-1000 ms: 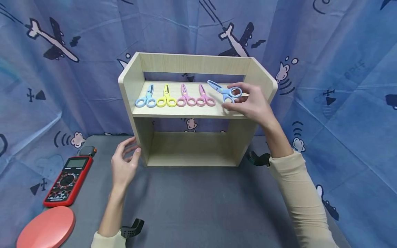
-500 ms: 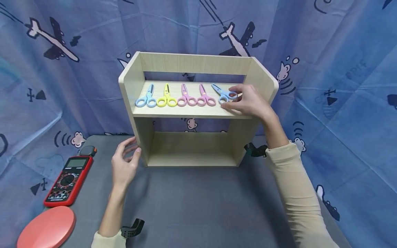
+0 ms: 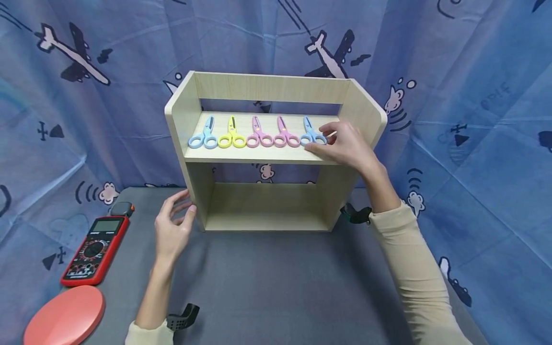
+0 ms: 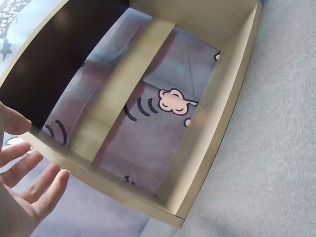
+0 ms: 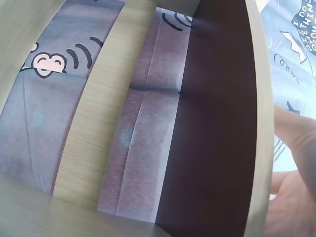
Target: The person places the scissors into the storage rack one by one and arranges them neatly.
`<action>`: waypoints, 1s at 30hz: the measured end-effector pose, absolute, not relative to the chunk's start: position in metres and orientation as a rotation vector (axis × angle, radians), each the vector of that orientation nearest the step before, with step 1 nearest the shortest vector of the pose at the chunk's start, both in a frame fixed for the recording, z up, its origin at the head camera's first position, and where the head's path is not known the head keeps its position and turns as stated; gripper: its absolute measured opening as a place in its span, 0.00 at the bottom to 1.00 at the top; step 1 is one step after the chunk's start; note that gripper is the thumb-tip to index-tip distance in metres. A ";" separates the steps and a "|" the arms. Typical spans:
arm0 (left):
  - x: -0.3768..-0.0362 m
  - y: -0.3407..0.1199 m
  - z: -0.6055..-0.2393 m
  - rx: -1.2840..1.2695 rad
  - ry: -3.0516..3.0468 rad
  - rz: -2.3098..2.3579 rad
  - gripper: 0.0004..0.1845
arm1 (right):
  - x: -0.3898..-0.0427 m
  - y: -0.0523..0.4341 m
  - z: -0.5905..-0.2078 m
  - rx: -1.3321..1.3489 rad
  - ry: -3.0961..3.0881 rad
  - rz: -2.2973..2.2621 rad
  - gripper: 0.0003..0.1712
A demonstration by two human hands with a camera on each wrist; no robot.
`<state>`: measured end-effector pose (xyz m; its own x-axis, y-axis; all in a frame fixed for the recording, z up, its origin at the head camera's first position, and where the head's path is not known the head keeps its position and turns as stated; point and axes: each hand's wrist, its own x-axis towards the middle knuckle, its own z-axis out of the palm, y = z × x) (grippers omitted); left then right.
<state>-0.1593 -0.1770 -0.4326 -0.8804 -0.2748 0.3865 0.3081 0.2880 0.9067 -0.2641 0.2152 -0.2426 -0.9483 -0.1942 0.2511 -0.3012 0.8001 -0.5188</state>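
Note:
Five small scissors lie in a row on the upper board of the pale wooden shelf (image 3: 258, 155). From the left come light blue scissors (image 3: 203, 136), yellow scissors (image 3: 231, 136), pink scissors (image 3: 258, 136), more pink scissors (image 3: 285, 136) and blue scissors (image 3: 308, 129). At the right end my right hand (image 3: 347, 146) holds the blue scissors by the handles, thumb in front and fingers on the right ring. Low beside the shelf's left side panel is my left hand (image 3: 173, 225), fingers loosely bent and fingertips at the panel edge. The right wrist view hides the scissors behind the board.
A red multimeter (image 3: 95, 251) lies at the left on the grey table (image 3: 276, 287), with a round red lid-like disc (image 3: 64, 318) in front of it. Behind the shelf hangs a blue patterned cloth (image 3: 241, 38). The shelf's lower board (image 3: 265, 208) sits near the table.
My right hand has lowered the blue scissors onto the upper board, shifted them slightly left and turned them until the blades point to the back. My left hand stays put.

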 end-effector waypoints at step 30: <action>-0.071 -0.123 -0.449 -0.667 -2.433 -0.208 0.55 | -0.085 0.190 -0.423 0.822 -2.444 0.068 0.58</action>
<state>-0.0706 -0.1234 -0.4486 -0.6930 0.4136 0.5905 0.5080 0.8613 -0.0073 -0.0851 0.1904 -0.4230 -0.6586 -0.5437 0.5201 -0.5716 0.8111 0.1240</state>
